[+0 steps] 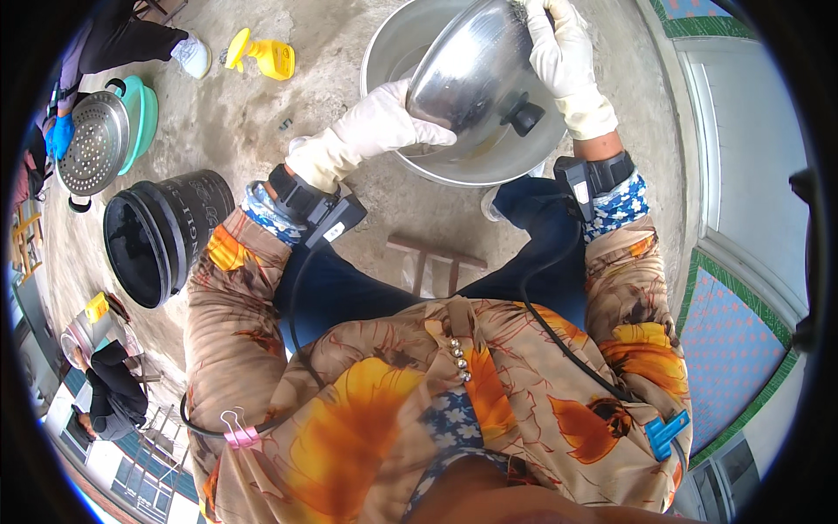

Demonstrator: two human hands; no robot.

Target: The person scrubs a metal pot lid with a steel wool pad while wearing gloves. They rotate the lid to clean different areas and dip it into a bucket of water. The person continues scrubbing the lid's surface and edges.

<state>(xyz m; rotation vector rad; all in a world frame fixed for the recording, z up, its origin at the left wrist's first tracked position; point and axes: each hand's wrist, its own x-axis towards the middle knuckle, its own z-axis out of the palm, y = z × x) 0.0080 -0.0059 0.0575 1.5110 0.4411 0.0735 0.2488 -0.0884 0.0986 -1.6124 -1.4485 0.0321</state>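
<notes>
A shiny domed metal pot lid (468, 72) with a black knob (524, 116) is tilted over a large metal basin (510, 160), which holds some liquid. My left hand (386, 121), in a whitish rubber glove, grips the lid's lower left edge with the thumb on its outer face. My right hand (556, 52), gloved likewise, is at the lid's upper right part, closed on a grey scouring pad (519, 10) that is partly hidden by the fingers and the picture's top edge.
A yellow spray bottle (272, 57) lies on the concrete floor. At left are a black bucket (163, 236) on its side and a green basin (141, 121); a co-worker's blue-gloved hand holds a perforated steamer tray (95, 143). A small wooden stool (435, 255) stands between my legs. Another person sits farther off.
</notes>
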